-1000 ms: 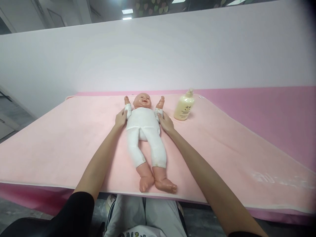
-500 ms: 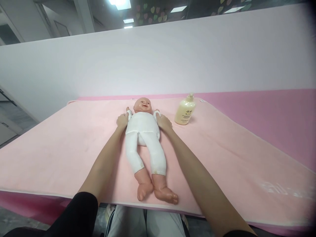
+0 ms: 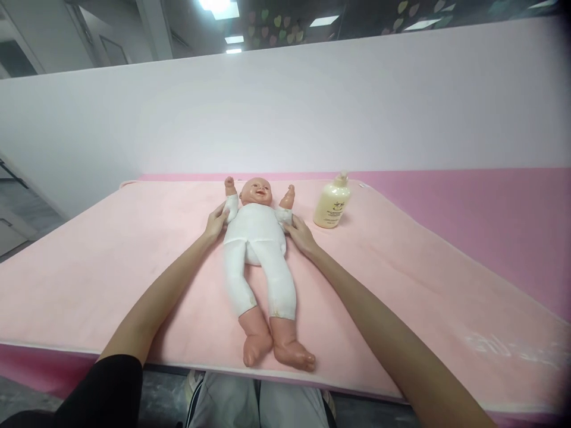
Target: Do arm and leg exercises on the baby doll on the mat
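A baby doll (image 3: pixel 255 223) with a white cloth body lies face up, its head at the far end and its feet near the front edge. Both its arms point up beside the head. My left hand (image 3: pixel 216 222) rests against the doll's arm on the left, fingers fairly straight and loosely laid along the white sleeve. At the sleeve on the other side is my right hand (image 3: pixel 303 234), its fingers also loosened and touching the cloth; some fingertips are hidden. Right of the doll stands a pale yellow pump bottle (image 3: pixel 331 205).
A pink towel (image 3: pixel 147 261) with a white edge covers the table under the doll. Beyond it rises a white partition (image 3: pixel 285 113) with glass above. A pink surface (image 3: pixel 482 226) shows at the right. My legs (image 3: pixel 254 401) are under the front edge.
My hands have loosened from around the doll's forearms and now lie beside its upper arms. The doll's hands, partly covered before, now stick up in full view. My elbows have spread outward.
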A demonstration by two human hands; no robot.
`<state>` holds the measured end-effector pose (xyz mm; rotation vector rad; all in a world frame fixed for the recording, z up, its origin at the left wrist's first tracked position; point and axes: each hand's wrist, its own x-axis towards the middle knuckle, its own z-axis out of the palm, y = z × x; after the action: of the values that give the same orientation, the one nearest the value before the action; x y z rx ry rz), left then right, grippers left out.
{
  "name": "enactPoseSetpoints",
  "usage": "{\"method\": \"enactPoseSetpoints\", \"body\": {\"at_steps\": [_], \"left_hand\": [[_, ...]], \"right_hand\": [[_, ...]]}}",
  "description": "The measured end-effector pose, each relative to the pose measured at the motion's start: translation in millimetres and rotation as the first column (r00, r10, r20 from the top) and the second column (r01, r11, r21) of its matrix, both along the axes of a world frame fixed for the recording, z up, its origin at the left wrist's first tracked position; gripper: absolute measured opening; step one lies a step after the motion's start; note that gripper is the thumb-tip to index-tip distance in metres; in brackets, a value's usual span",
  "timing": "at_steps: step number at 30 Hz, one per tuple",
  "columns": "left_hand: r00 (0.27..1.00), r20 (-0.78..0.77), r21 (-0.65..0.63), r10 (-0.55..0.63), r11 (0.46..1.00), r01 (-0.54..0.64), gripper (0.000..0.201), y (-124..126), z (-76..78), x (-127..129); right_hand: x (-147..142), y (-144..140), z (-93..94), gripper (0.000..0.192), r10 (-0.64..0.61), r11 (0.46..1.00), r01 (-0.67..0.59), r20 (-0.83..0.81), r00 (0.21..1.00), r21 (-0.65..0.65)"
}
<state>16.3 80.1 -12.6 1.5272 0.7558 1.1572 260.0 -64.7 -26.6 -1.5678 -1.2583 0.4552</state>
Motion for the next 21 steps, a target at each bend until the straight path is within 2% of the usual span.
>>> {"method": "enactPoseSetpoints", "body": {"at_steps": [3, 6, 8, 14, 19, 21], "left_hand": [[0.992, 0.072, -0.070, -0.106, 0.991, 0.112, 0.061, -2, 1.2, -11], [0.991, 0.068, -0.127, -0.113, 0.984, 0.121, 0.036, 1, 1.8, -18], [0.989, 0.089, -0.168, -0.119, 0.977, 0.133, 0.018, 4, 1.1, -21], [0.984, 0.084, -0.152, -0.154, 0.974, 0.166, 0.036, 7, -0.3, -26], [0.982, 0.052, -0.126, -0.183, 0.974, 0.188, 0.034, 8, -0.4, -30], [0.982, 0.050, -0.109, -0.182, 0.977, 0.186, 0.029, 10, -0.4, -32]], "right_hand": [[10, -5, -0.4, 0.036, 0.141, 0.989, -0.120, -0.287, 0.948, 0.087], [14, -9, 3.2, 0.030, 0.144, 0.988, -0.103, -0.422, 0.895, 0.119], [15, -11, 5.4, 0.027, 0.137, 0.988, -0.092, -0.446, 0.884, 0.120], [16, -14, 5.4, 0.019, 0.161, 0.986, -0.123, -0.427, 0.890, 0.117], [24, -13, 1.3, 0.011, 0.211, 0.978, -0.188, -0.435, 0.875, 0.094], [26, -13, 0.9, 0.015, 0.218, 0.976, -0.192, -0.461, 0.860, 0.104]]}}
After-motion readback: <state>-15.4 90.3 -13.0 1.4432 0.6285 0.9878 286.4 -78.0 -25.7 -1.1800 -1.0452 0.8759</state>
